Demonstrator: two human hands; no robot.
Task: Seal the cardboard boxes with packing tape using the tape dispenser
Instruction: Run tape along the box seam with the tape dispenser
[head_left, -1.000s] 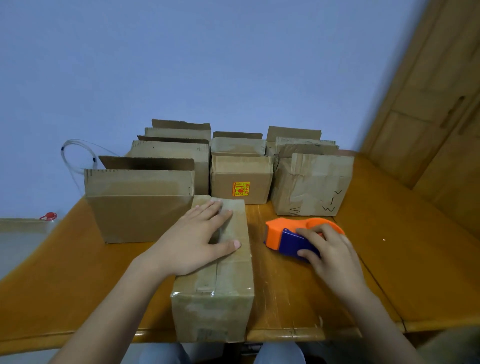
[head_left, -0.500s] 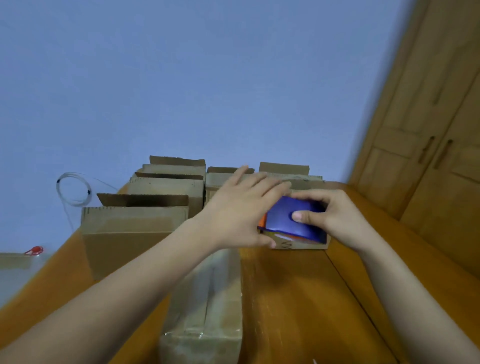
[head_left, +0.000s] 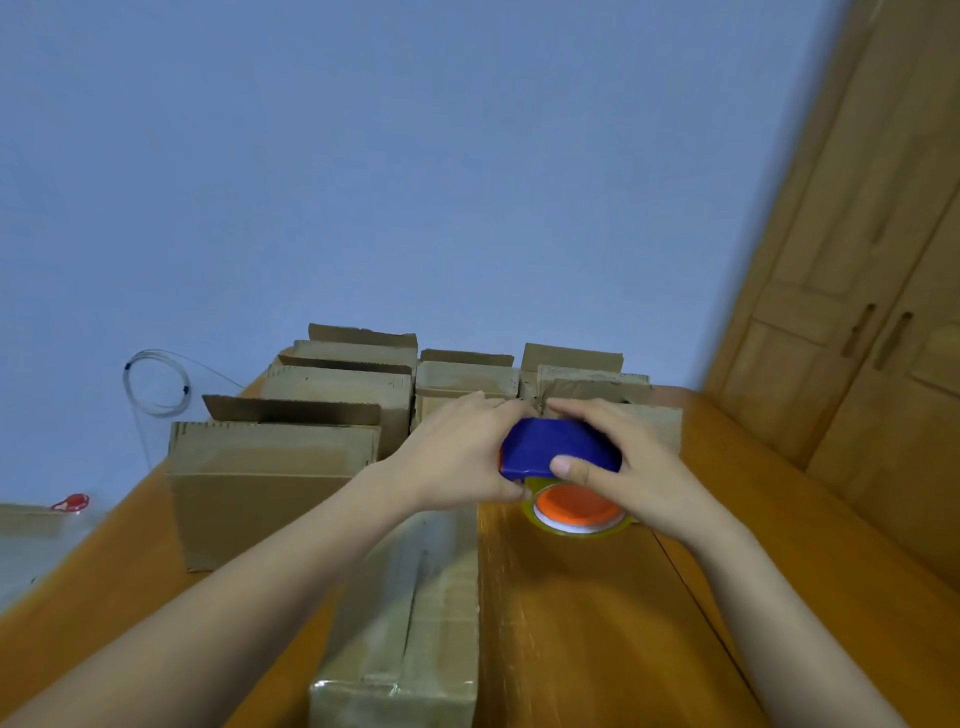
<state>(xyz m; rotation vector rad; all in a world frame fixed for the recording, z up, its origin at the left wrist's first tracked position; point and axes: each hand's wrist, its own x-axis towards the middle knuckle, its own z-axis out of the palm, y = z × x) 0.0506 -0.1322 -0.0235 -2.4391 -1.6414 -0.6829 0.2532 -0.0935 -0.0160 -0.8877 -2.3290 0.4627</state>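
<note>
Tape dispenser mid-frame: your left grip and right grip both curl fingers round its blue body, above the tabletop.

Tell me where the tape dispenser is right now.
In the head view the tape dispenser is right of centre, gripped between the left hand and right hand over the table, just right of the nearest box.
</note>
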